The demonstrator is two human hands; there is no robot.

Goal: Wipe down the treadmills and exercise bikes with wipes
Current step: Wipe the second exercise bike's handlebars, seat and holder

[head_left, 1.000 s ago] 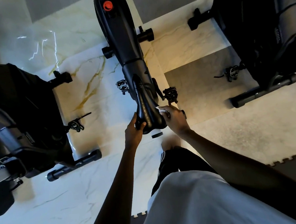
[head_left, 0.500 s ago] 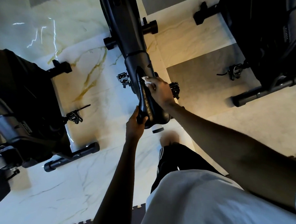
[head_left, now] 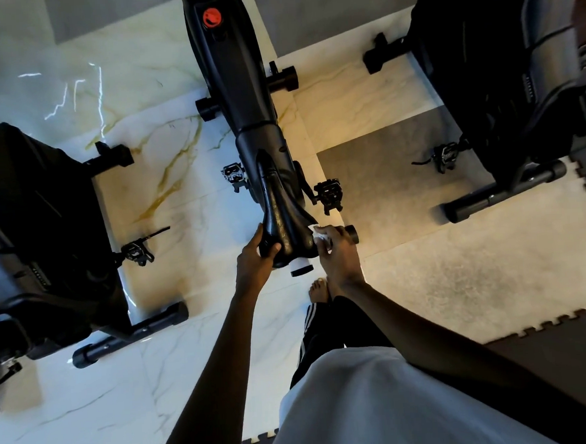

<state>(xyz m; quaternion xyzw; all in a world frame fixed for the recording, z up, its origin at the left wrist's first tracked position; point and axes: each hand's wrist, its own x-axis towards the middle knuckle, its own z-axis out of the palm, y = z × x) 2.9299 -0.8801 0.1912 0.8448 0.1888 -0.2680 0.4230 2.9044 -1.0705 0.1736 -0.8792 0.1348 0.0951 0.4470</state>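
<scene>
Viewing three exercise bikes set side by side: left bike (head_left: pixel 27 221), middle bike (head_left: pixel 242 87), right bike (head_left: pixel 498 72). Counting four pedals (head_left: pixel 329 194) in view: two on the middle bike, one on each neighbour.

Gripping the near left edge of the middle bike's saddle (head_left: pixel 284 222) with the left hand (head_left: pixel 254 262), thumb lying on top. Pinching one white wipe (head_left: pixel 320 235) in the right hand (head_left: pixel 338 253) and pressing it against the saddle's near right edge.

Standing at the near end of the middle bike, with one bare foot (head_left: pixel 320 290) showing on the marble floor (head_left: pixel 156 367) just near of the saddle.

Keeping open lanes of floor on both sides of the middle bike, well apart from each neighbour. Meeting one dark foam mat (head_left: pixel 533 361) with a toothed edge at near right.
</scene>
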